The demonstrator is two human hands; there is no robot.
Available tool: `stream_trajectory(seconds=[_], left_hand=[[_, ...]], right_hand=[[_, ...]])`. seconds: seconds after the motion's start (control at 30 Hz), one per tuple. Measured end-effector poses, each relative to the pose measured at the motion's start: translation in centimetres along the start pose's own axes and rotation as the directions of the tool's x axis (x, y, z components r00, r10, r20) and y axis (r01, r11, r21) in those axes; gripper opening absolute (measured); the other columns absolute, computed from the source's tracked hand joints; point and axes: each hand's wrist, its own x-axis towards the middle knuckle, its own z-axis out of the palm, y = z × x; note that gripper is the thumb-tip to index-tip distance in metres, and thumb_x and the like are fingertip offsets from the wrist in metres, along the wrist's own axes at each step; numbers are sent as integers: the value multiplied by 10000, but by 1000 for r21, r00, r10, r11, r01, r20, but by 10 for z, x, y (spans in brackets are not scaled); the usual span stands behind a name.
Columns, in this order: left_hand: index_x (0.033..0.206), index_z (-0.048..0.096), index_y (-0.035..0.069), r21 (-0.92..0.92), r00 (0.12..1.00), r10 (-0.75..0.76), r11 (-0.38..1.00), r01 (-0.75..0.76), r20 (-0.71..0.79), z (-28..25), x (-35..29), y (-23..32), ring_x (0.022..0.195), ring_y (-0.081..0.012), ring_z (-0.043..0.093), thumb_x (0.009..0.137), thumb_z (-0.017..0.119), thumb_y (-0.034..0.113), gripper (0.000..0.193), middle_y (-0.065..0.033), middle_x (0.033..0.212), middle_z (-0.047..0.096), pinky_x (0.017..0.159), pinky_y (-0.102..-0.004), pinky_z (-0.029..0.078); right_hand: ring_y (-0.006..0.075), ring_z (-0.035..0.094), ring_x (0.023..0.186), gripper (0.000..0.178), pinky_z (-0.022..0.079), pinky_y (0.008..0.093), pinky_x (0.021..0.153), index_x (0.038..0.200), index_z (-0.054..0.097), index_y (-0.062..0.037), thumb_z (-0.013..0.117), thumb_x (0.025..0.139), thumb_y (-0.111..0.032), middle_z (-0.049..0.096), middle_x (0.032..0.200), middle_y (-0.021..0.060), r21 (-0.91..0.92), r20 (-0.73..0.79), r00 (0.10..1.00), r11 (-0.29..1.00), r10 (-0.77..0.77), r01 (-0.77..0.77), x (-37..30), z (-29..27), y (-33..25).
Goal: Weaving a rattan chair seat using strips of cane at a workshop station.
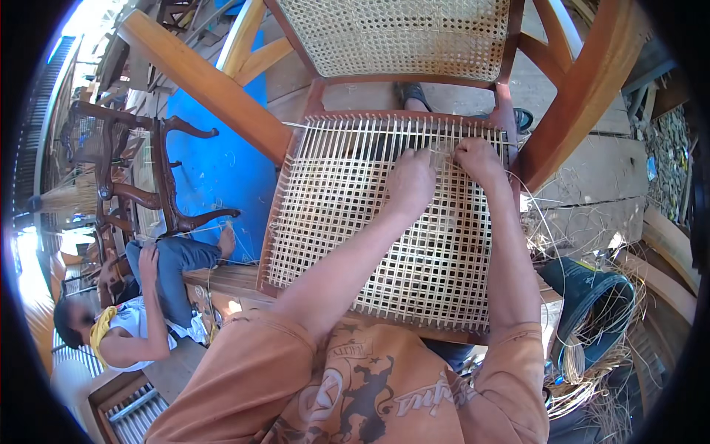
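Observation:
A wooden chair seat frame [269, 222] stands before me, strung with pale cane strands. The woven cane seat [370, 237] is a square open grid over its near and middle parts; toward the far rail mostly lengthwise strands [347, 137] show. My left hand [413, 177] rests on the weave right of centre, fingers curled down at the edge of the grid. Close by, my right hand [479, 157] is closed in a pinch near the far right corner, apparently on a thin cane strand. The fingertips of my left hand are partly hidden, so what they hold cannot be made out.
Behind the seat rises a caned backrest [399, 33], flanked by thick armrests [207, 85]. A dark bucket of loose cane [592, 296] stands at right. To the left, a person [140, 318] sits near a dark carved chair frame [159, 177] and a blue sheet [222, 166].

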Motion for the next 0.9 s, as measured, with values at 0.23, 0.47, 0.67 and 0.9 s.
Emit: stream_trajectory(seconds=[0.23, 0.47, 0.67, 0.9], left_hand=[[1055, 619, 15, 23, 1000, 9, 1000, -8, -24, 6, -7, 7, 897, -304, 558, 807, 569, 153, 289, -149, 943, 576, 798, -401, 461], [995, 639, 13, 29, 999, -6, 1000, 5, 39, 4, -5, 10, 895, -269, 543, 782, 553, 150, 268, -124, 918, 569, 770, -400, 461], [984, 634, 6, 44, 993, -37, 999, 32, 115, -1, -4, 12, 916, -267, 541, 797, 526, 137, 252, -136, 934, 567, 790, -421, 434], [937, 631, 52, -65, 995, 65, 996, -60, 77, -3, 18, -16, 846, -323, 592, 799, 512, 58, 182, -168, 929, 574, 754, -412, 479]], right_hand=[[337, 618, 730, 213, 487, 396, 685, 813, 651, -17, 571, 731, -197, 624, 787, 205, 109, 18, 1000, 994, -9, 7, 1, -1, 10], [215, 581, 572, 192, 466, 343, 569, 794, 634, -2, 570, 735, -173, 610, 670, 152, 244, 91, 995, 969, 27, -49, 2, -4, 16], [182, 559, 550, 180, 450, 324, 545, 790, 635, -1, 593, 733, -166, 587, 611, 126, 300, 96, 993, 949, 71, -97, -1, -5, 10], [323, 616, 731, 213, 475, 392, 693, 825, 653, -14, 592, 762, -207, 631, 780, 187, -1, 1, 1000, 1000, -20, 20, 8, 10, 8]])
